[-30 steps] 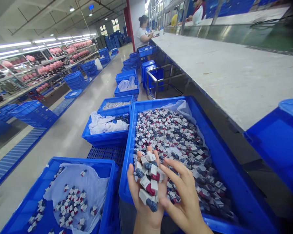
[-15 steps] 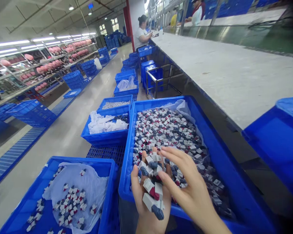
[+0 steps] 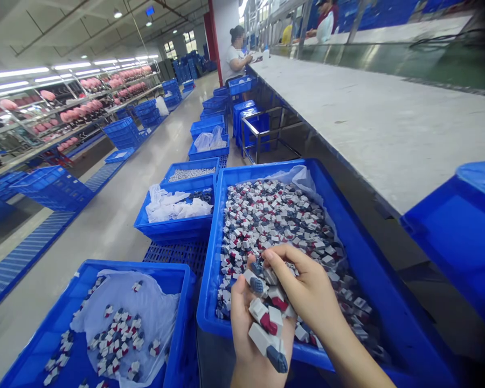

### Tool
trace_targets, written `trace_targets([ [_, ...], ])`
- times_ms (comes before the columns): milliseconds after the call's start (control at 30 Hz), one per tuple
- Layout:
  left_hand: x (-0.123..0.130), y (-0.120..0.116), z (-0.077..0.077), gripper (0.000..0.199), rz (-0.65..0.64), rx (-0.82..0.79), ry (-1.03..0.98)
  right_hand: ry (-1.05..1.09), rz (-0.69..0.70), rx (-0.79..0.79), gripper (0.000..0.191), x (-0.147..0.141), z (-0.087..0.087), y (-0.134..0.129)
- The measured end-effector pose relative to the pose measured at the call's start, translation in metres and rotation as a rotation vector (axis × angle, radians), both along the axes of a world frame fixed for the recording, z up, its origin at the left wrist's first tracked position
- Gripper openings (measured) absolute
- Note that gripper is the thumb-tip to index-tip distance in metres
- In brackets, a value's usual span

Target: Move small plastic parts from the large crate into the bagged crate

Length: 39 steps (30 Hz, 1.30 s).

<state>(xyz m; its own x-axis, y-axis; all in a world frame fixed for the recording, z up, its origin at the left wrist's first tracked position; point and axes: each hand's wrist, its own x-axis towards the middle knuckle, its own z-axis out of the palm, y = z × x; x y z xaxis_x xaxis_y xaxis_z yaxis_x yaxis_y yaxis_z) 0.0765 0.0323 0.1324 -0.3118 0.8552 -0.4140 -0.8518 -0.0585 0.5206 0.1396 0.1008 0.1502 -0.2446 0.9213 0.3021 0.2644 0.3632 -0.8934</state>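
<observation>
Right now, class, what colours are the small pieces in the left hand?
The small pieces are white, dark blue and dark red; the head view shows them.

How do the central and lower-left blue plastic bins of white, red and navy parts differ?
Fill: the central blue plastic bin is thickly covered with small white, red and navy parts; the lower-left blue plastic bin holds far fewer, scattered.
Liner: the central bin's translucent plastic liner shows mostly at the edges; the lower-left bin's liner lies widely exposed.
Both: rectangular, blue, similar-looking parts.

Glossy plastic bin [image 3: 364, 253], smooth matt plastic-looking pieces [image 3: 262, 338], crinkled translucent film [image 3: 157, 302], shiny metal frame [image 3: 259, 147], matt tabletop [image 3: 367, 113]
</observation>
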Motion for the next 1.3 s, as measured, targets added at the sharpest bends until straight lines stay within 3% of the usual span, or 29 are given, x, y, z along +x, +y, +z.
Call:
trace_targets([
  [100,0.004,-0.005,-0.005,0.053,0.061,0.006,0.128,0.004,-0.014,0.023,0.017,0.001,-0.001,0.001],
  [200,0.002,-0.004,0.002,0.037,0.075,-0.006,0.097,0.017,-0.073,0.141,0.011,0.007,-0.004,-0.003],
  [367,-0.011,0.006,0.018,0.026,-0.042,-0.085,-0.095,-0.190,0.003,0.345,0.019,0.019,-0.011,-0.019],
  [500,-0.014,0.009,0.020,0.026,-0.051,-0.089,-0.155,-0.193,-0.083,0.290,0.010,0.018,-0.014,-0.025],
  [667,-0.008,0.009,0.022,0.026,-0.014,-0.012,-0.185,-0.044,-0.154,0.143,0.011,0.017,-0.020,-0.020],
  [767,-0.007,0.009,0.023,0.029,-0.008,0.002,-0.205,0.041,-0.112,0.108,0.015,0.018,-0.023,-0.019],
  [900,-0.012,0.006,0.020,0.037,-0.049,0.034,-0.248,0.081,0.020,0.184,0.017,0.019,-0.025,-0.027],
  [1000,-0.017,0.003,0.015,0.049,-0.122,0.163,-0.309,0.106,0.084,0.279,0.017,0.019,-0.028,-0.037],
  [1133,-0.019,0.001,0.014,0.051,-0.089,0.321,-0.362,0.106,0.110,0.399,0.027,0.019,-0.032,-0.045],
  [1300,-0.015,0.001,0.019,0.041,-0.018,0.239,-0.363,0.063,0.133,0.509,0.033,0.017,-0.033,-0.047],
])
